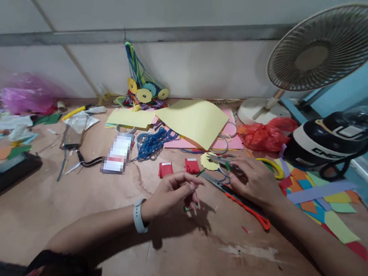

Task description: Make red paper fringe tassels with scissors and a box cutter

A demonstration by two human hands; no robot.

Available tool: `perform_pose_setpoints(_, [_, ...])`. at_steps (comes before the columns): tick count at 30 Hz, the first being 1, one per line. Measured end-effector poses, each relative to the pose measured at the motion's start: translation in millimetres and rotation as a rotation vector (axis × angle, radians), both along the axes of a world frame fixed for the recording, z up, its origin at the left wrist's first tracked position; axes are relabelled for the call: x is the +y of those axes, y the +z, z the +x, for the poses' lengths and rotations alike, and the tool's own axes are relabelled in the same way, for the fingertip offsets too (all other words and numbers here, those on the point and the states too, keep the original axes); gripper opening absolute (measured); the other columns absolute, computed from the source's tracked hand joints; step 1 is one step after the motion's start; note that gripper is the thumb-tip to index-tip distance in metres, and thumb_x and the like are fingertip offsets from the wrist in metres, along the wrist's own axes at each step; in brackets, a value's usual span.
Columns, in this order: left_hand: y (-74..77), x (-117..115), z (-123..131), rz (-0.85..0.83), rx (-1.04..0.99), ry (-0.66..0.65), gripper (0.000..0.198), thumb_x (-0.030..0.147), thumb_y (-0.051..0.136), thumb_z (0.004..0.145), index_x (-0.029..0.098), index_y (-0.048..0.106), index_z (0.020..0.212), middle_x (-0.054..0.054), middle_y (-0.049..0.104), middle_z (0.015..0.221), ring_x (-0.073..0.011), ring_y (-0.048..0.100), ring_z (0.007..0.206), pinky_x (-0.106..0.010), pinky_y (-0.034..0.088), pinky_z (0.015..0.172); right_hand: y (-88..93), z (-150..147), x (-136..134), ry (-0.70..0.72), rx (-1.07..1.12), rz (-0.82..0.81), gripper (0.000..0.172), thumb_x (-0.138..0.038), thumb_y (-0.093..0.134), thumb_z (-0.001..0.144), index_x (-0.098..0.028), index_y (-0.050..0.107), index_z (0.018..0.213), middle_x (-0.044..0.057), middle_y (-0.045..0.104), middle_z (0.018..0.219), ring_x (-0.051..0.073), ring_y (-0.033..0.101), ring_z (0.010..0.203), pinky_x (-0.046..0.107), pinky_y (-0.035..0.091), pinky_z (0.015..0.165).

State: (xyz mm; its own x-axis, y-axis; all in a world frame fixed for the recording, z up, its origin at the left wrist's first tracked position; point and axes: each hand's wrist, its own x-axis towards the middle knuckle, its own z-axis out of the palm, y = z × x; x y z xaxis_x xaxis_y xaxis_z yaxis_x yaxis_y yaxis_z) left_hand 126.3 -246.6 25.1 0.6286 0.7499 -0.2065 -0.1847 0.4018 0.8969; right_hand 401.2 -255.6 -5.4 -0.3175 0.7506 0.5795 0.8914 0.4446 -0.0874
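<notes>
My left hand [177, 193], with a pale band on its wrist, hovers over the wooden table [120, 219]; thumb and forefinger are pinched together, and a bit of green shows at the fingertips. What they hold is too small to name. To its right, my right hand [254, 180] is curled by the scissors [223, 160], with something green near its fingers; its grip is partly hidden. Below that hand lie long scissors with orange-red handles [261, 219]. A yellow scalloped paper disc [210, 161] and two small red bundles [166, 169] lie just beyond my hands.
A phone [116, 154] and blue cord [153, 143] lie left of centre. Yellow sheets [196, 121] are at the back. A fan [315, 55], a red bag [265, 133], a black bottle [324, 142] and paper scraps [327, 196] stand or lie at right.
</notes>
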Motion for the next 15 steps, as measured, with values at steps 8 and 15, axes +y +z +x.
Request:
perform_pose_setpoints(8, [-3.9, 0.4, -32.0, 0.059, 0.075, 0.087, 0.035, 0.040, 0.073, 0.083, 0.013, 0.065, 0.105, -0.002, 0.069, 0.068, -0.0114, 0.065, 0.057, -0.023, 0.052, 0.057, 23.5, -43.1, -36.7, 0.337, 0.111, -0.332, 0.019, -0.024, 0.059, 0.092, -0.017, 0.064, 0.110, 0.009, 0.071, 0.104, 0.022, 0.065, 0.095, 0.035, 0.052, 0.080])
perform_pose_setpoints(15, [-22.4, -4.3, -36.3, 0.045, 0.077, 0.082, 0.022, 0.032, 0.065, 0.089, 0.014, 0.065, 0.103, 0.000, 0.066, 0.068, -0.0093, 0.062, 0.058, -0.023, 0.049, 0.058, 5.6, -81.9, -51.3, 0.404, 0.121, -0.497, 0.016, -0.021, 0.055, 0.094, -0.016, 0.064, 0.107, 0.010, 0.065, 0.101, 0.020, 0.061, 0.093, 0.033, 0.051, 0.081])
